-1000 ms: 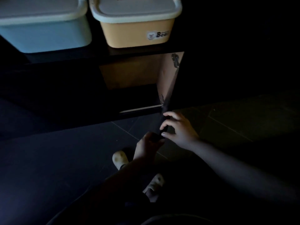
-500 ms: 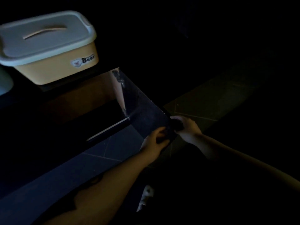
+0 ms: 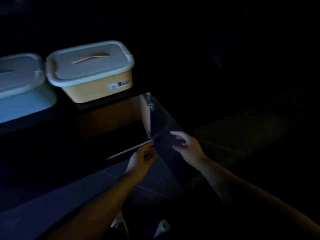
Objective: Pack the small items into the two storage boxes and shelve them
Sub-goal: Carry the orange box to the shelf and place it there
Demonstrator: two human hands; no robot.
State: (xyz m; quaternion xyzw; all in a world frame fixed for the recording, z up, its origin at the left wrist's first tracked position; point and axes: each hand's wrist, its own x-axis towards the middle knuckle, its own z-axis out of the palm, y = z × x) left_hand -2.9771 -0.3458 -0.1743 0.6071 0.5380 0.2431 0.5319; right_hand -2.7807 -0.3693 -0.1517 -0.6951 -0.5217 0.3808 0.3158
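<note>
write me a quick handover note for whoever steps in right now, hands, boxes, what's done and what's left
Left hand: fingers loosely curled at the near edge of the open cabinet door; too dark to tell whether it grips anything.
Right hand: fingers spread, resting on the door's dark face.
Yellow storage box and blue storage box: both lidded, side by side on top of the cabinet.
Done: the boxes look packed and closed, and the door stands open.
Left: move both boxes onto the shelf inside, then probably shut the door. The interior is too dark to see.
</note>
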